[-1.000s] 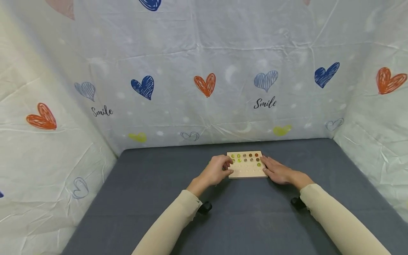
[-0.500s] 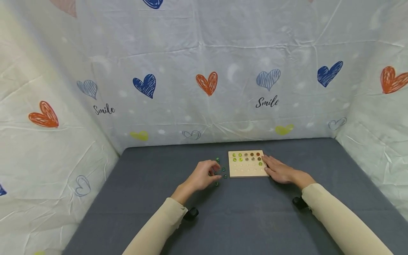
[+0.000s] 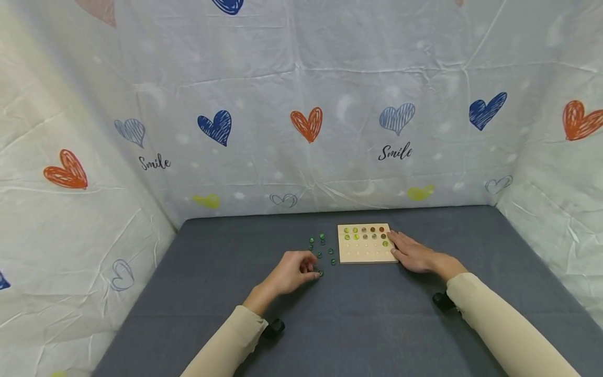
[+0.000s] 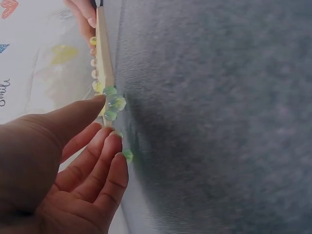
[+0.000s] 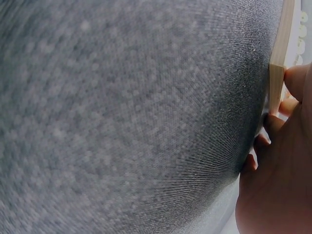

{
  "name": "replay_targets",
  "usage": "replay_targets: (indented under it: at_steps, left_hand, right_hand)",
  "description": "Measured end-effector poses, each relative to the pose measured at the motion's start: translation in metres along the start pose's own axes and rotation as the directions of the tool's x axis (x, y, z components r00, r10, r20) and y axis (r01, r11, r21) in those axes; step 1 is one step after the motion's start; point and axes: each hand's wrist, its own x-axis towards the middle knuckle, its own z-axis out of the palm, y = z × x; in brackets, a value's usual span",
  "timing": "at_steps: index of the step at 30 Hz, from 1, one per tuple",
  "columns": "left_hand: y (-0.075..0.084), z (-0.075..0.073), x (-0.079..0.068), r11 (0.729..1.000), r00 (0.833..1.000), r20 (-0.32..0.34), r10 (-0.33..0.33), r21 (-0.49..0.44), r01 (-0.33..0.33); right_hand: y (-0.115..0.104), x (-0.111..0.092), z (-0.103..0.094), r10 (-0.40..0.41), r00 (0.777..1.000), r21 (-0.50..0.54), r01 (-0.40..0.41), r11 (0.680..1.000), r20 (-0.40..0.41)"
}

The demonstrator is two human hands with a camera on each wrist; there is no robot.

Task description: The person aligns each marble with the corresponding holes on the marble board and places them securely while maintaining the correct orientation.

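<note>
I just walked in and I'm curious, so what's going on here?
A person's right hand rests against a board's right end. Its far two rows hold marbles, the third has one, and the nearest is bare. The left hand is by loose green marbles left of the board, not visibly gripping any.

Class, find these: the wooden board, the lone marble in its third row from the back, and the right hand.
Wooden board (image 3: 361, 249): head view, bare wood of its top.
Lone marble (image 3: 385, 244): head view, its upper surface.
Right hand (image 3: 414, 255): head view, back of hand.
</note>
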Motion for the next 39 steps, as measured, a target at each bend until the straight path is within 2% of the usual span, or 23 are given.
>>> replay_targets:
  at_steps: [7, 20, 33, 39]
  left_hand:
    - [0.0, 0.003, -0.003, 0.999, 1.0, 0.026, -0.013, -0.04, 0.014]
    - [-0.004, 0.009, 0.003, 0.999, 0.999, 0.04, -0.017, -0.034, 0.019]
    - [-0.002, 0.011, 0.007, 1.0, 0.999, 0.031, 0.013, -0.029, -0.012]
    - [0.0, 0.011, 0.008, 0.999, 0.999, 0.039, -0.01, -0.042, 0.012]
  right_hand:
    - [0.002, 0.001, 0.001, 0.005, 1.0, -0.003, -0.005, 1.0, -0.002]
    - [0.004, 0.004, 0.002, 0.007, 1.0, -0.006, -0.007, 1.0, 0.002]
    - [0.005, 0.004, -0.001, 0.014, 1.0, -0.017, -0.014, 1.0, 0.0]
    - [0.003, 0.003, 0.001, 0.022, 1.0, -0.014, -0.022, 1.0, 0.001]
